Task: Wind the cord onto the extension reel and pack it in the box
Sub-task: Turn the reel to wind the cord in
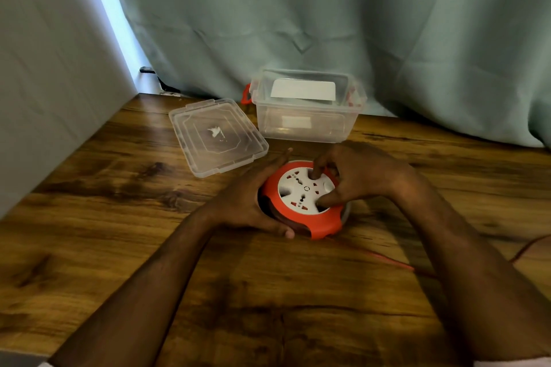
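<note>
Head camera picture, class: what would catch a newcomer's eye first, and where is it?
The orange and white extension reel at the centre of the wooden table, held by both hands: left hand cupping its side, right hand on the socket face. Behind stands the clear box, its lid flat to the left.

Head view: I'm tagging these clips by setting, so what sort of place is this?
Probably a home room, not a workshop: a wood-grain table stands against a pale green curtain, with a clear storage box on it.
</note>
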Demonstrator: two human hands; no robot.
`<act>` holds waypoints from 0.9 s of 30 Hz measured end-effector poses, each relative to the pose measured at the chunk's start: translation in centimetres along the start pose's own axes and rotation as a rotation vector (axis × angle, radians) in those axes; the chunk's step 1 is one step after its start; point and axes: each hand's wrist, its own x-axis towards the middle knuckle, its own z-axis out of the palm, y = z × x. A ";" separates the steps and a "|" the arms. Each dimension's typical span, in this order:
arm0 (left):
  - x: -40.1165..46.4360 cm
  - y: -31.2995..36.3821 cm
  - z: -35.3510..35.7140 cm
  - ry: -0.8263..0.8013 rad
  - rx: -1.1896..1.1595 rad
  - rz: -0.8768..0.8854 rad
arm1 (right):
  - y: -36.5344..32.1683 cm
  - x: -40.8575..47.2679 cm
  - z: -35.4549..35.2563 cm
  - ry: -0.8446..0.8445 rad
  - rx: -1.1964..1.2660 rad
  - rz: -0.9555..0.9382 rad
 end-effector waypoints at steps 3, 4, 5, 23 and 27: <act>0.0 0.1 0.1 0.006 0.007 0.003 | -0.5 0.1 0.3 0.013 -0.038 0.007; 0.0 0.0 0.1 0.009 0.012 0.007 | -0.7 0.2 0.4 0.024 -0.039 0.003; 0.0 0.0 0.1 0.012 0.016 0.011 | -0.8 0.3 0.6 0.033 -0.031 -0.003; -0.2 0.3 0.0 0.004 0.000 0.037 | -0.4 0.4 0.2 0.012 0.151 -0.094; -0.2 0.5 -0.1 -0.005 0.004 0.029 | -0.4 0.4 0.3 -0.049 0.164 -0.082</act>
